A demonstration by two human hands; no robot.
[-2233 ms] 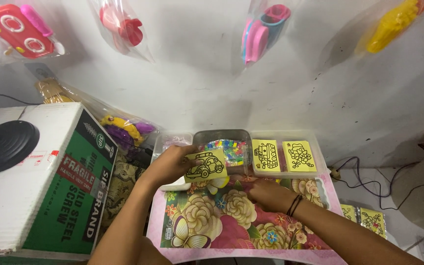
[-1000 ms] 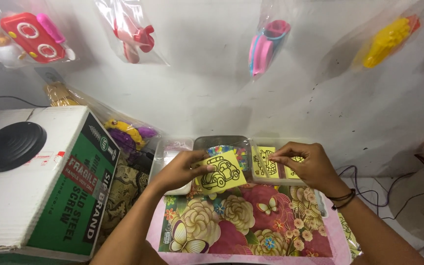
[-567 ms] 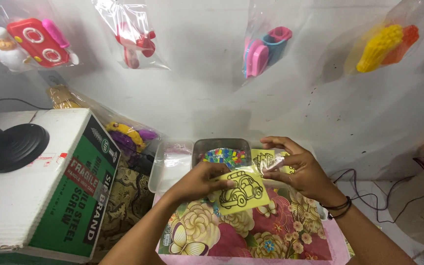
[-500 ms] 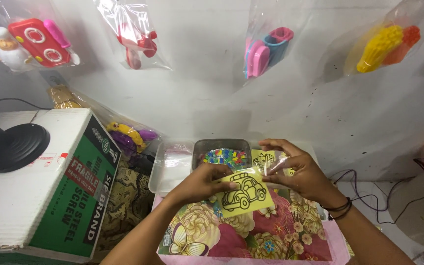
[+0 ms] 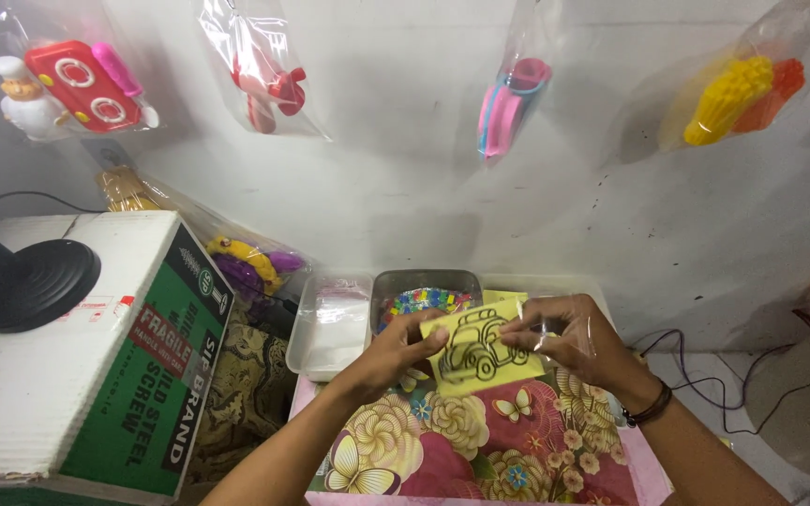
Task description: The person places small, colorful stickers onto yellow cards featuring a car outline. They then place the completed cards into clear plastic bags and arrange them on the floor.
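A yellow card with a black car outline [image 5: 475, 354] is held up over the flowered cloth [image 5: 480, 450]. My left hand [image 5: 394, 354] pinches its left edge. On the card's right edge my right hand [image 5: 564, 335] grips with fingertips, a dark band on that wrist. Just behind the card stands a clear tub of small multicoloured pieces [image 5: 422, 302]. More yellow cards [image 5: 503, 297] lie behind my right hand, mostly hidden.
A clear tray with white contents [image 5: 332, 323] sits left of the tub. A big green and white cardboard box [image 5: 96, 347] carries a black round stand base [image 5: 32, 281]. Bagged plastic toys [image 5: 77, 84] hang on the wall. Cables [image 5: 733, 375] lie at the right.
The car card moved from in front of the tub toward me and rightward. My right hand left the cards in the tray and took hold of the car card's right edge.
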